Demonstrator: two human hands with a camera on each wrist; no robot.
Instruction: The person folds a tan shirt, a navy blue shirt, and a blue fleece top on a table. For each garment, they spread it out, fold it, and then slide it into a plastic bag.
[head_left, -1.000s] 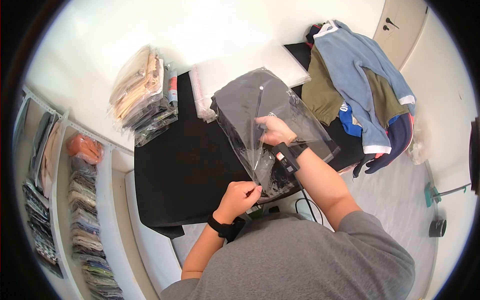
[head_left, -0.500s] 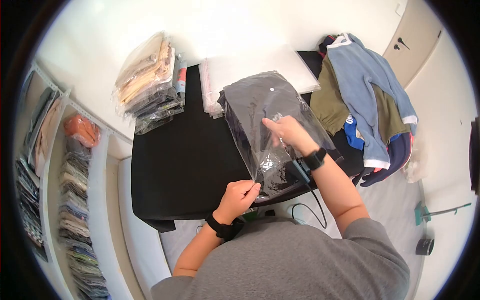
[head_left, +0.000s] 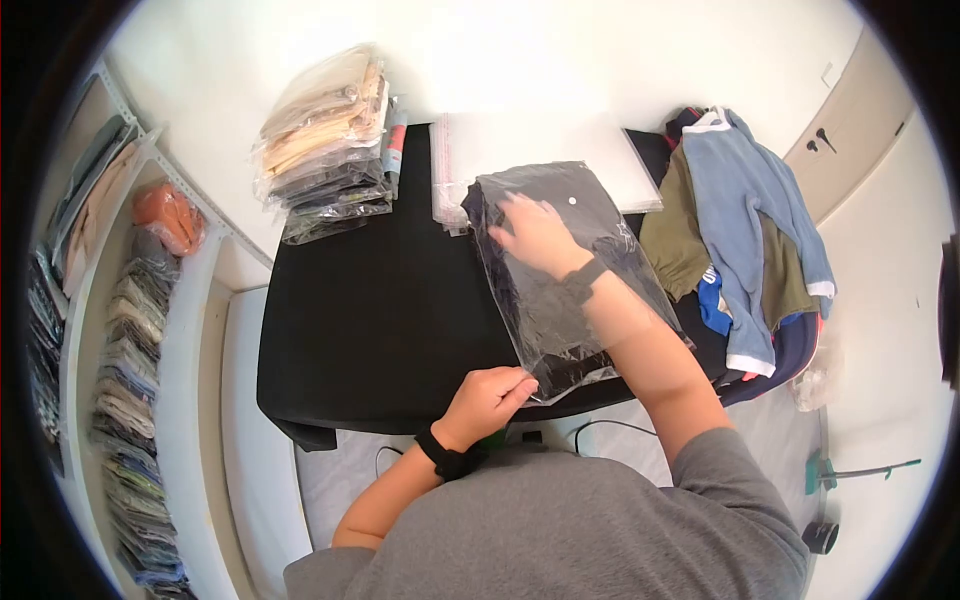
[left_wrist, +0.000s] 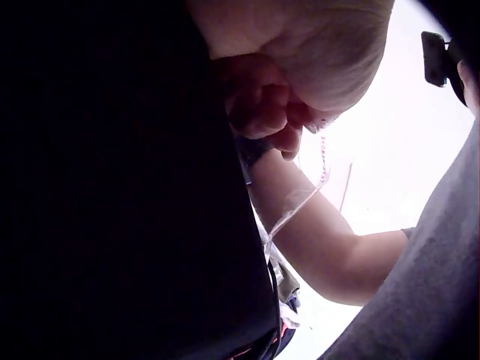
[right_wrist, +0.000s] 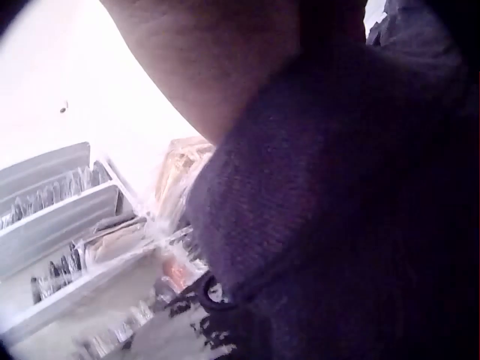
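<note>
A clear plastic bag [head_left: 570, 370] with a folded dark grey garment [head_left: 600, 215] in it lies on the black-covered table. At its near left corner my left hand [head_left: 490, 402] pinches the plastic between thumb and curled fingers. My right hand [head_left: 538, 235], blurred by motion, is over the upper left part of the garment with its fingers extended; I cannot tell whether it is inside the bag. Dark knit fabric [right_wrist: 255, 202] fills much of the right wrist view, right against that hand. In the left wrist view, the left hand's curled fingers [left_wrist: 262, 112] are at the table edge.
Flat clear bags [head_left: 540, 150] lie behind the garment. A stack of bagged clothes [head_left: 325, 140] stands at the back left. Loose clothes, with a blue garment [head_left: 755, 210] on top, hang over the right table edge. Shelves of packed clothes [head_left: 130, 390] stand at left.
My right hand has moved from the middle of the bag up and left, towards its far end, and its fingers have straightened. The left hand keeps its pinch on the bag's corner.
</note>
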